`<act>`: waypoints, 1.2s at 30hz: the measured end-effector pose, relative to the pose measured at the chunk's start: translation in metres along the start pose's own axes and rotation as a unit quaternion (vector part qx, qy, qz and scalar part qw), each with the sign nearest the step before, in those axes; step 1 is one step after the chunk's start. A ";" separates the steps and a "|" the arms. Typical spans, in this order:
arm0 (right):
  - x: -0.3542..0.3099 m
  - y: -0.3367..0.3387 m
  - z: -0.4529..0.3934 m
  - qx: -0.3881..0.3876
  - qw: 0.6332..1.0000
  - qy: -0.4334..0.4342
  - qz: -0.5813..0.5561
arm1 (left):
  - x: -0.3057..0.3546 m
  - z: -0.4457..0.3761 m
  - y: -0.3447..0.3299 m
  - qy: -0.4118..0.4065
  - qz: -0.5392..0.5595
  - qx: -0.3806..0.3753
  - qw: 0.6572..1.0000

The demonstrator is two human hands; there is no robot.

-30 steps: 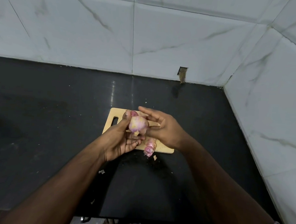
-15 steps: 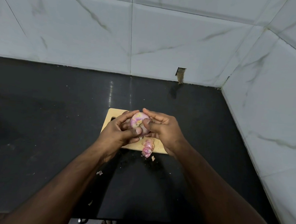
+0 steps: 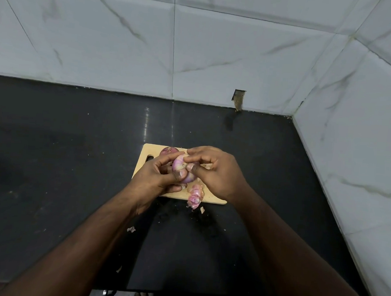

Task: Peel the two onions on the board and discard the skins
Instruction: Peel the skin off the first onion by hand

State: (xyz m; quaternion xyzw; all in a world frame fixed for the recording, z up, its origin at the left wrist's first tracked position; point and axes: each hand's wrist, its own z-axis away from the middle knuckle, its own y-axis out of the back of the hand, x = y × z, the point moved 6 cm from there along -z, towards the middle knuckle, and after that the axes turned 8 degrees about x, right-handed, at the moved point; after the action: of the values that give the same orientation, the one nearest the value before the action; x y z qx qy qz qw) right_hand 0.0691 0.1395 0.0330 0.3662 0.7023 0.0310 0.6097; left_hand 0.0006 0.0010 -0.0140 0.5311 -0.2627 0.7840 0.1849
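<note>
Cradling the onion (image 3: pixel 181 169) above the board (image 3: pixel 144 161), the left hand (image 3: pixel 156 179) grasps it while the right hand (image 3: pixel 213 171) pinches skin at its tip; peel in strips. The second onion (image 3: pixel 168 150) waits just beyond.

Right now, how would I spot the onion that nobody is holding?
Find the pale wooden cutting board on the black counter. At its far edge, just behind the left hand, sits a dark red onion. Unlike the paler, partly peeled onion gripped by both hands, it still wears its skin.
</note>
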 end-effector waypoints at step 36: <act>-0.009 0.010 -0.008 -0.001 0.987 0.097 0.129 | 0.000 -0.005 0.005 -0.033 -0.071 -0.001 0.997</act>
State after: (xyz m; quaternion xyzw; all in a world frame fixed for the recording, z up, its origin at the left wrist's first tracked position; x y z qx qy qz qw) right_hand 0.0670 0.1447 0.0475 0.4485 0.7050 0.1458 0.5297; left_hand -0.0058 0.0004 -0.0163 0.5735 -0.2314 0.7509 0.2318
